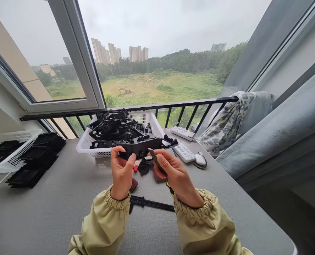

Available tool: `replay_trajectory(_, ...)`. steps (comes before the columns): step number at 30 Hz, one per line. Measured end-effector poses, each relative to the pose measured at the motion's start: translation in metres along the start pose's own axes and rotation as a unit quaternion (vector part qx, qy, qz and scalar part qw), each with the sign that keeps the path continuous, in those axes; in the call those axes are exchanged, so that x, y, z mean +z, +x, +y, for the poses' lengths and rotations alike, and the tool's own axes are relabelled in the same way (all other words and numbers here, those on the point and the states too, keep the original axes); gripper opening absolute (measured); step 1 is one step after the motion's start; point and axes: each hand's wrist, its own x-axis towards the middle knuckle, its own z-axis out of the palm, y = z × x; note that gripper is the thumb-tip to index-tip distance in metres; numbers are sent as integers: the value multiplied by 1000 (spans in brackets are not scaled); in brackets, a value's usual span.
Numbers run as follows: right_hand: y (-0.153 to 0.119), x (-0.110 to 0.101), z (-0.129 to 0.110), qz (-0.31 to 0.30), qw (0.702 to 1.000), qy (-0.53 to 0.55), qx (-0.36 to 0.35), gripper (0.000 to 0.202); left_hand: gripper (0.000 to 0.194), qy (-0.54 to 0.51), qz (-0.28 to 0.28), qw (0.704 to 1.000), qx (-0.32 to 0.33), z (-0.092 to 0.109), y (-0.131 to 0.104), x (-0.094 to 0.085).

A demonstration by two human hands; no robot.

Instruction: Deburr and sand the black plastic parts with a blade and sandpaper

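With the two hands taken as the centre of the dial, the left hand (121,174) grips a black plastic part (144,145) near its left end, thumb on the near face. The right hand (175,173) is closed around a flat grey bar (157,161), its tip at the part's lower edge (contact cannot be told). At eleven o'clock, a white basket (93,152) carries a heap of black plastic pieces (115,127); at nine, black stacks (37,156); at six, a black caliper (157,204) on the grey table (75,184).
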Motion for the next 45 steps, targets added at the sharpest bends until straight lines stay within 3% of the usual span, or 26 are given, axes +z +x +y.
replay_trajectory(5, 2, -2, 3, 11, 1000, 20, -10, 45, 35, 1, -6, 999, -38, 0, 0, 2)
replay_trajectory(13, 2, -1, 2, -7, 1000, 15, -13, 48, 39, -18, -46, 998, -37, 5, 2, -3)
replay_trajectory(20, 3, -1, 5, -18, 1000, 15, -17, 48, 40, -29, -4, 999, -28, 3, 2, 2)
replay_trajectory(26, 4, 0, 7, -17, 1000, -5, -19, 47, 52, -23, 4, 997, -68, 7, 0, 4)
replay_trajectory(36, 4, 0, 7, -37, 999, -11, -34, 42, 43, -53, -1, 996, -74, 3, -1, 2)
replay_trajectory(45, 5, -5, 8, -42, 999, -14, -22, 44, 29, -40, -34, 998, -35, 0, -1, -1)
